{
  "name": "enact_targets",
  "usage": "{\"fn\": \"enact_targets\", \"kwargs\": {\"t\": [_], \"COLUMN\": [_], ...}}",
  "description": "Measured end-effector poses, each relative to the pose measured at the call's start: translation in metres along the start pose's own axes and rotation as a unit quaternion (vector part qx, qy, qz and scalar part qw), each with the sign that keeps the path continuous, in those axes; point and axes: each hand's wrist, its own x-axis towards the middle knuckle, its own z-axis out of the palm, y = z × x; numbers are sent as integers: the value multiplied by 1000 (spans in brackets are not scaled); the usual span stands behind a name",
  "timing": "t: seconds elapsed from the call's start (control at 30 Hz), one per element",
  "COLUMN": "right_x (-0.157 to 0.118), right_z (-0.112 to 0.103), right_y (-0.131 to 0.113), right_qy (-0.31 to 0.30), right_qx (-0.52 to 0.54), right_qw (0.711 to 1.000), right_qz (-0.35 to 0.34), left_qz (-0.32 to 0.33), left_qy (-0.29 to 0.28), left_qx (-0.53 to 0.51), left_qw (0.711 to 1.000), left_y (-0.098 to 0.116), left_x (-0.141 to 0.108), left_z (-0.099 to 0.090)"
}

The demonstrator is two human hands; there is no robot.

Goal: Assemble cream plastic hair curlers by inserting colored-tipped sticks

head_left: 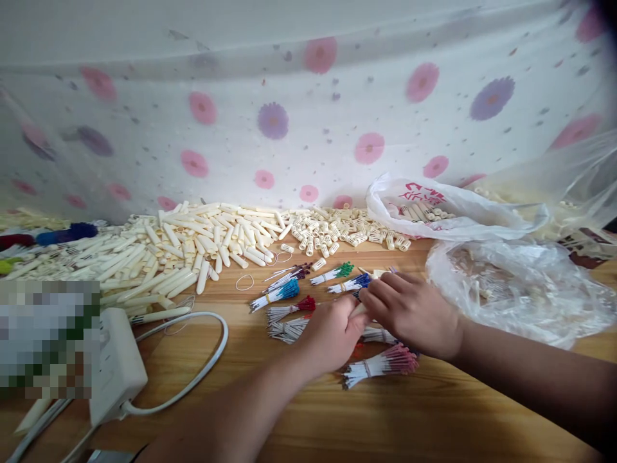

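My left hand (332, 331) is closed around a cream pen barrel (359, 310), of which only a short bit shows between my hands. From the right, my right hand (412, 312) curls its fingers over the far end of the same piece, and the two hands meet. Banded bundles of thin white pen refills lie around them: a light blue-tipped bundle (276, 294), a red-tipped one (292, 308), a green-tipped one (332, 273), a dark blue-tipped one (350, 283) and a pink-tipped one (380, 365). Some bundles are partly hidden by my hands.
A big heap of cream barrels (193, 244) spreads along the back left, beside slotted short pieces (332, 228). Plastic bags (520, 289) stand at the right. A white power strip (118, 366) with its looped cable (224, 341) lies at the left. A floral sheet (231, 148) hangs behind.
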Motion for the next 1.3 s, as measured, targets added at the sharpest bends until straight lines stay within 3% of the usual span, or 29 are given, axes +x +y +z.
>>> {"fn": "enact_targets", "kwargs": {"t": [0.07, 0.2, 0.27, 0.3, 0.37, 0.43, 0.5, 0.63, 0.77, 0.93, 1.03, 1.13, 1.23, 1.3], "right_x": [-5, -4, -4, -5, -9, -14, -17, -16, -8, -5, -6, 8, 46, 81], "right_z": [2, 1, -3, -4, -5, -2, 1, 1, -9, -9, -9, -18, -22, -15], "right_y": [-4, -8, -6, -5, -1, 2, 3, -1, -5, -5, 1, 15, 28, 27], "right_qy": [19, -173, -201, -166, -34, 78, 100, -42, -189, -268, -218, -106, 12, 26], "right_qx": [-18, 38, 53, 39, -23, -86, -108, -77, -38, -22, -40, -69, -19, 49], "right_qw": [999, 984, 977, 985, 999, 993, 988, 996, 979, 960, 974, 992, 999, 995], "right_qz": [-21, 34, 44, 39, 12, -24, -41, 9, 66, 78, 54, 13, 32, 78], "left_qz": [16, 13, 12, 8, 2, 4, 11, 10, 14, 54, 66, 14, -46, -111], "left_qy": [-9, -26, -28, -20, -2, -3, -19, -20, -9, -1, 15, 71, 196, 336], "left_qx": [-29, 91, 121, 113, 56, -20, -62, -3, 88, 140, 148, 115, 1, -124], "left_qw": [999, 995, 992, 993, 998, 1000, 998, 1000, 996, 989, 987, 991, 980, 927], "left_y": [3, 8, 9, 9, 7, 5, 4, 6, 9, 7, 7, -2, -29, -53], "left_x": [-2, -5, -5, -4, -4, -3, -3, -3, -4, -5, -1, 7, 14, 18], "left_z": [-1, 7, 10, 10, 9, 7, 7, 10, 16, 26, 29, 19, -4, -22]}}
